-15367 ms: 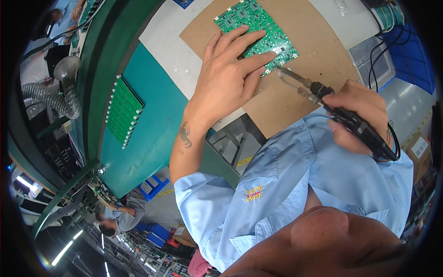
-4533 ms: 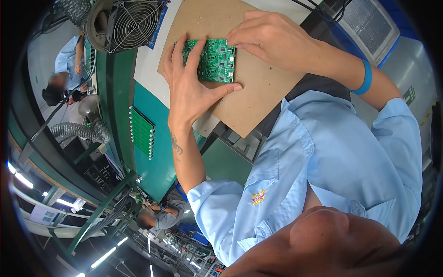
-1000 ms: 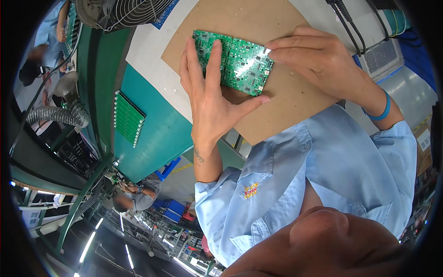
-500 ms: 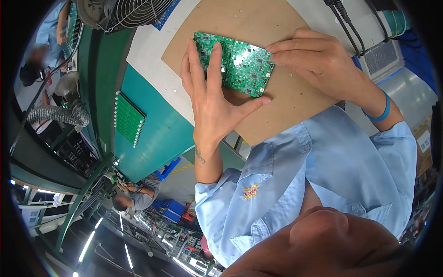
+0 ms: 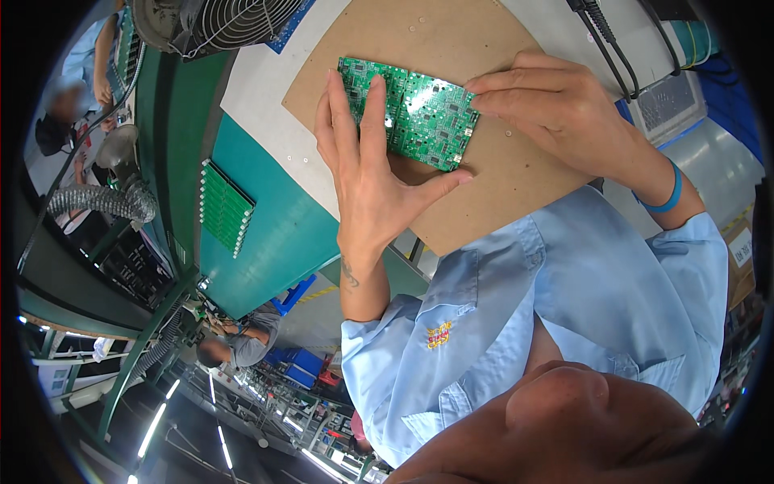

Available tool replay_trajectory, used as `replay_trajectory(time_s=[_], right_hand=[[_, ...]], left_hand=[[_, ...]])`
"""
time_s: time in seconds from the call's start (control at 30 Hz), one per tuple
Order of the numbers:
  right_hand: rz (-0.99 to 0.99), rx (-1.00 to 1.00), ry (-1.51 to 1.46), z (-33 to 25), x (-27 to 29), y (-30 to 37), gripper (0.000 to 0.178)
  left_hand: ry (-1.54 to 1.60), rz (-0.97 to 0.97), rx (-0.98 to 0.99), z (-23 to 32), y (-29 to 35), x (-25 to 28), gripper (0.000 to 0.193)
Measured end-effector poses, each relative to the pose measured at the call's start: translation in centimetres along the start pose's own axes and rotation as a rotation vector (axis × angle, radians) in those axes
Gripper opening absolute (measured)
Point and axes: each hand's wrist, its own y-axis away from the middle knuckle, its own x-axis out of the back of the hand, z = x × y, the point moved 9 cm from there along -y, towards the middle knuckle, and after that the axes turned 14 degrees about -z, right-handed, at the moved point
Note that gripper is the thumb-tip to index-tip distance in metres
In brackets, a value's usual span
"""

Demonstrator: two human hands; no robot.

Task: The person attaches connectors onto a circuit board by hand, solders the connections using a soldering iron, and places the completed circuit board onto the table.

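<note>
A green circuit board (image 5: 439, 113), crowded with small parts, is at the brown sheet, with a seam running down its middle. My left hand (image 5: 363, 161) spans and holds it: long fingers reach over its left half, and the thumb stretches along the near right corner. At the far right corner, my right hand (image 5: 540, 101) pinches the board's edge between thumb and fingertips. The other fingers are bent together, and their undersides are hidden.
Left of the brown sheet (image 5: 476, 206), a stack of green boards (image 5: 226, 208) lies on a teal mat (image 5: 274, 242). A wire-grilled fan (image 5: 242, 24) stands at the far left, black cables (image 5: 605, 40) at the far right. Other people work beyond the green machine frame.
Both my hands and the circuit board stay practically where they were. At the upper left, a co-worker's arm has shifted slightly.
</note>
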Motion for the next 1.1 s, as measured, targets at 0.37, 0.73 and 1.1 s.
replay_trajectory(time_s=[0.37, 0.73, 1.1], right_hand=[[0.002, 0.003, 0.039, -0.2, 0.3, 0.0, 0.022], [0.222, -0.375, -0.723, 1.6, 2.1, 0.1, 0.021], [0.883, -0.279, -1.704, 6.1, -0.6, 0.3, 0.048]], left_hand=[[0.025, -0.013, 0.003, -0.4, 0.0, -0.3, 0.130], [-0.090, 0.062, -0.057, 2.8, 0.3, -0.6, 0.093], [-0.090, 0.058, -0.088, 2.2, 0.2, -0.9, 0.051]])
